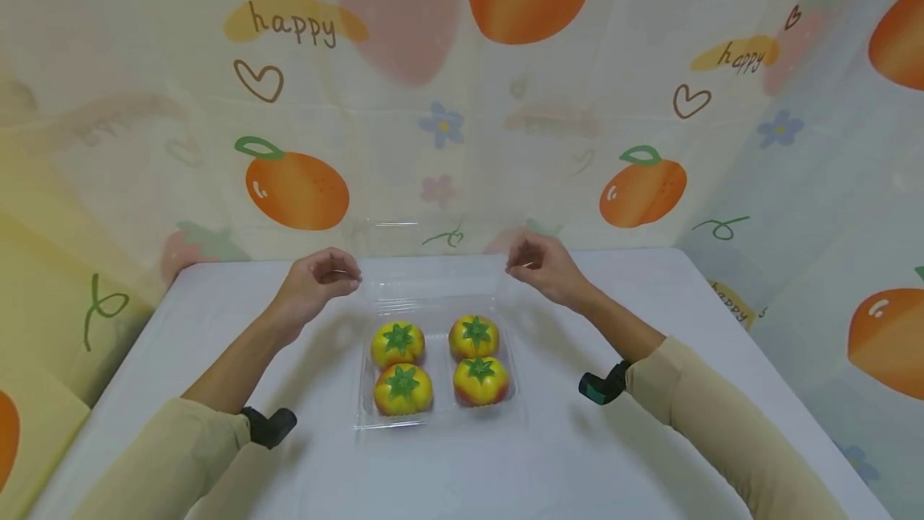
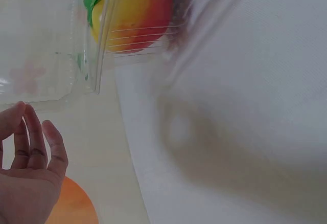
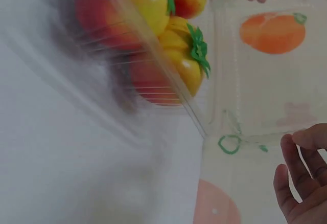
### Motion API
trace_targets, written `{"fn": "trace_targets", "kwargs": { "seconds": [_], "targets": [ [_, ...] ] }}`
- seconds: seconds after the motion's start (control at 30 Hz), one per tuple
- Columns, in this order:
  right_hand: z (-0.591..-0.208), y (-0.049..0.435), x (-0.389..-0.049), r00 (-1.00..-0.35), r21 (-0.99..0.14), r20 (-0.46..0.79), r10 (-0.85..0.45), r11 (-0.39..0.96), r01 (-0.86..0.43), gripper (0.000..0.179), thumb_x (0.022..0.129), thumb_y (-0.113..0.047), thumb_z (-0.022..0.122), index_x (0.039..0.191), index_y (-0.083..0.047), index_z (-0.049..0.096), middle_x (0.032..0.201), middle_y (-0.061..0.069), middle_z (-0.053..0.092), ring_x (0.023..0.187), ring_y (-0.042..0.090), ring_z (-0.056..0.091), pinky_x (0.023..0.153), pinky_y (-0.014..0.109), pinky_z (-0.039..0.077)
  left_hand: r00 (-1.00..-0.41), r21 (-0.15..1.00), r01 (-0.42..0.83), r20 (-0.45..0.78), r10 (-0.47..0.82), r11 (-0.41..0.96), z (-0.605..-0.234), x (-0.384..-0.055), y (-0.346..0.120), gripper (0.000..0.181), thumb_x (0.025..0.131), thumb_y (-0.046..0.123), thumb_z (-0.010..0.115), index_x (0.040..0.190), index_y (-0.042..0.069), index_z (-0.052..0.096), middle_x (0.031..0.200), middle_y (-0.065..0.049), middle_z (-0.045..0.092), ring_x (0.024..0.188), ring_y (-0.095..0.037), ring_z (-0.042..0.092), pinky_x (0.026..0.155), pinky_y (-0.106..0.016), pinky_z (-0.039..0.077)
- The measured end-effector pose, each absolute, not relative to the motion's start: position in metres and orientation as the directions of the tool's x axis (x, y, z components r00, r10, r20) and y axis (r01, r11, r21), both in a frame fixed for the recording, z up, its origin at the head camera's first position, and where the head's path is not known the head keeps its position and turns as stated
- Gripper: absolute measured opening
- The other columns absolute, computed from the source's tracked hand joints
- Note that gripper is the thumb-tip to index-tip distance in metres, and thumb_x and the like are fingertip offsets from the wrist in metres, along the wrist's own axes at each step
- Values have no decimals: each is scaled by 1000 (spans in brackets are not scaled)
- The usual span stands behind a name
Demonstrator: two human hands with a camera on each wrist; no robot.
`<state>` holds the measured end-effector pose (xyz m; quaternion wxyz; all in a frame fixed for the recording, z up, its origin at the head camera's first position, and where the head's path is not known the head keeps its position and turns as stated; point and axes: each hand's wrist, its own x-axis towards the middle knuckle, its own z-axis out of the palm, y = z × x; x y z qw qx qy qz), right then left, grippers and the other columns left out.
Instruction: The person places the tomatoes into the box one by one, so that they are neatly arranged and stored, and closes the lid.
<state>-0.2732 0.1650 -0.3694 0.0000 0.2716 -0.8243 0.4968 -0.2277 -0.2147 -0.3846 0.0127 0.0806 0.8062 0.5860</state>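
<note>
A transparent plastic clamshell box point(image 1: 390, 425) stands on the table with its lid point(image 3: 276, 91) raised at the far side. Inside sit several yellow-and-red fruits point(image 1: 403, 390) with green star-shaped leaf tops, in two columns. My left hand point(image 1: 312, 289) pinches the lid's left edge between thumb and fingertips. On the opposite side, my right hand point(image 1: 549, 270) pinches the right edge the same way. Both wrist views show the fingertips right at the lid's rim. The lid is see-through, so its outline is faint in the head view.
A white cloth covers the table point(image 1: 289, 472). Behind it hangs a pale curtain point(image 1: 505, 151) printed with oranges, hearts and flowers, which also runs along both sides. Dark bands point(image 1: 269, 427) with small devices sit on both wrists.
</note>
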Motion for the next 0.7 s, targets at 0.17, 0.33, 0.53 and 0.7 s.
{"fn": "trace_targets", "kwargs": {
  "seconds": [0.17,0.33,0.53,0.7],
  "targets": [
    [-373,171,-263,-826,-781,299,-478,375,-500,5,90,6,67,92,1,66,93,13,67,94,28,69,86,41,58,-974,937,166,108,198,308,-386,-222,-217,19,95,4,66,111,-6,62,112,-25,62,99,-20,63,89,-18,52],
    [-376,179,-249,-811,-740,294,-506,417,-528,9,89,6,66,96,1,69,97,13,69,94,27,67,89,46,56,-973,918,168,96,211,360,-388,-212,-220,19,95,6,67,111,-4,66,111,-18,67,105,-19,61,89,-17,51],
    [-375,189,-233,-812,-715,236,-533,470,-517,16,94,2,60,104,1,72,106,11,72,99,25,65,91,47,55,-973,902,161,76,219,401,-391,-196,-228,23,96,2,58,115,-3,70,120,-13,68,113,-16,59,98,-30,50],
    [-375,197,-220,-801,-758,98,-591,477,-444,24,99,-10,60,119,-2,70,119,10,70,110,28,63,95,47,53,-953,880,176,41,299,440,-394,-184,-235,27,96,2,54,118,4,70,126,-13,66,129,-33,50,106,-64,37]
  ]
}}
